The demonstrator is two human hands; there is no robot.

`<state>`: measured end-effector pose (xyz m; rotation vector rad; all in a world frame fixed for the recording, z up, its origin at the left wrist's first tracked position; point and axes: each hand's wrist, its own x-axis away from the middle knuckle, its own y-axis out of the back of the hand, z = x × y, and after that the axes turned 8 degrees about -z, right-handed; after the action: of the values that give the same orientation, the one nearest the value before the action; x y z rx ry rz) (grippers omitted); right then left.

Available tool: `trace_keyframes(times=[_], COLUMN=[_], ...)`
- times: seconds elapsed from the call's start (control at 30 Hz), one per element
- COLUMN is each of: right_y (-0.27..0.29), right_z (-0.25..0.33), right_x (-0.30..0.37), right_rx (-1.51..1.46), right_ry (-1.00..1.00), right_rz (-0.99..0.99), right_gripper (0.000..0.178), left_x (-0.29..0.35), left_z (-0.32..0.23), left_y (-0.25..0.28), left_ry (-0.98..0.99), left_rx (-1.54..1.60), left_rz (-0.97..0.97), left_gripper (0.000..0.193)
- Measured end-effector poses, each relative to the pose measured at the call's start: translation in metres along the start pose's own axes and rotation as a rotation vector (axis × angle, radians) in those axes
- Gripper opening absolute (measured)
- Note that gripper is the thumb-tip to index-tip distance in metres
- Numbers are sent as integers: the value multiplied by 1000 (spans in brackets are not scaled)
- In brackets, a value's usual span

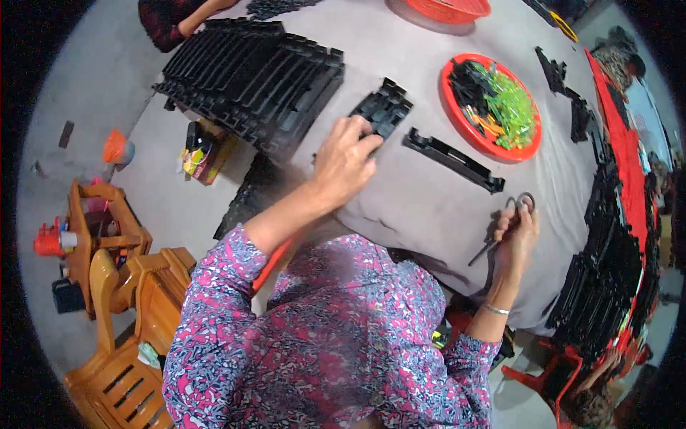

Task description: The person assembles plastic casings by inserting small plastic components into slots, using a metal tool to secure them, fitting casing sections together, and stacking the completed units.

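Observation:
My left hand [346, 161] reaches over the table with its fingers closed at the near end of a black plastic part [384, 106], which has moulded slots and raised tabs. The fingertips are partly hidden behind the knuckles. Scissors [483, 252] are in my right hand [519, 232], their handle loops standing above the fingers and the blades pointing down to the left. Between the two hands lies a long, narrow black plastic strip [454, 161]. Beyond it, a red round basin [448, 96] holds bright green and black scraps, with a few orange bits.
Rows of stacked black parts [250, 79] fill the table's left side, near another person's arm [196, 20]. More black parts [600, 264] are piled along the right. A second red basin [450, 8] sits at the far edge. A wooden chair [136, 350] stands at lower left.

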<state>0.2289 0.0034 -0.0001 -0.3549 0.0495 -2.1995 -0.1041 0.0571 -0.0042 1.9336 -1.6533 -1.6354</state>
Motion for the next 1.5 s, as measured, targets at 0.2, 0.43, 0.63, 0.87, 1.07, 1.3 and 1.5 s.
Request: trace_keyframes(times=[0.2,0.43,0.63,0.87,1.07,1.3,1.5], right_y=[-7,1,-8,-3,-4,-4,-17], right_z=[-2,-6,-7,-11,-7,-7,4], right_x=[3,-4,-2,-3,0,2,11], right_rx=[50,98,105,80,111,127,135], right_ry=[62,115,85,108,118,111,8], right_rz=[24,10,-24,27,22,28,-4], right_gripper=[24,36,38,38,37,41,52], left_x=[-4,-8,-7,-12,-18,-16,-12], left_z=[12,8,9,4,2,5,9], left_y=[7,6,4,1,-4,1,1], left_ry=[0,-16,1,38,32,30,62], left_rx=[-11,-23,-54,-69,-86,-76,-62], left_rz=[47,51,37,11,12,29,-28], left_gripper=[31,32,27,14,10,12,17])
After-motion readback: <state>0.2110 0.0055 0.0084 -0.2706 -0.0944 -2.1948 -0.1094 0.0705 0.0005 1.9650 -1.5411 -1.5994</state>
